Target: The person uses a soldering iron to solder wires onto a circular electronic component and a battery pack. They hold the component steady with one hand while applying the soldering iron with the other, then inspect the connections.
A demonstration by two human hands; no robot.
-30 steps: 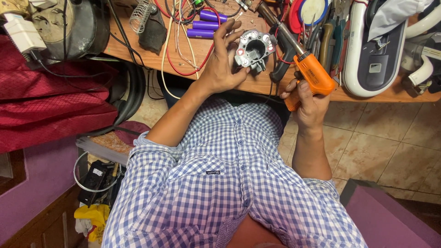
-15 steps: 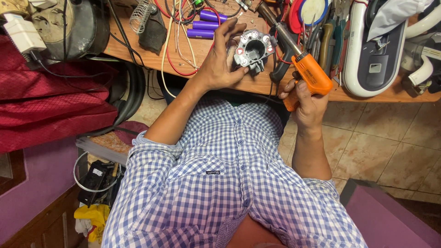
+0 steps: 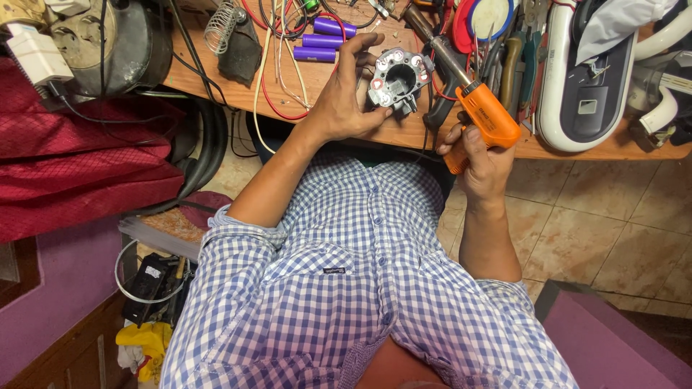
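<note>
My left hand (image 3: 347, 101) holds a grey round metal part (image 3: 398, 81) with a central hole and red-and-white spots on its rim, lifted just over the wooden workbench (image 3: 216, 83). My right hand (image 3: 481, 157) grips the orange handle of a soldering gun (image 3: 477, 119). Its dark metal barrel points up and to the left, passing just right of the round part. I wear a blue-and-white checked shirt.
Three purple cylindrical cells (image 3: 321, 41), red and cream wires (image 3: 277, 72) and a coiled soldering stand (image 3: 225, 25) lie on the bench left of my hands. A white appliance body (image 3: 580, 79) and pliers are at the right. Red cloth (image 3: 79, 166) lies to the left; tiled floor below.
The left hand has shifted the round part slightly; the right hand and soldering gun stay in nearly the same place.
</note>
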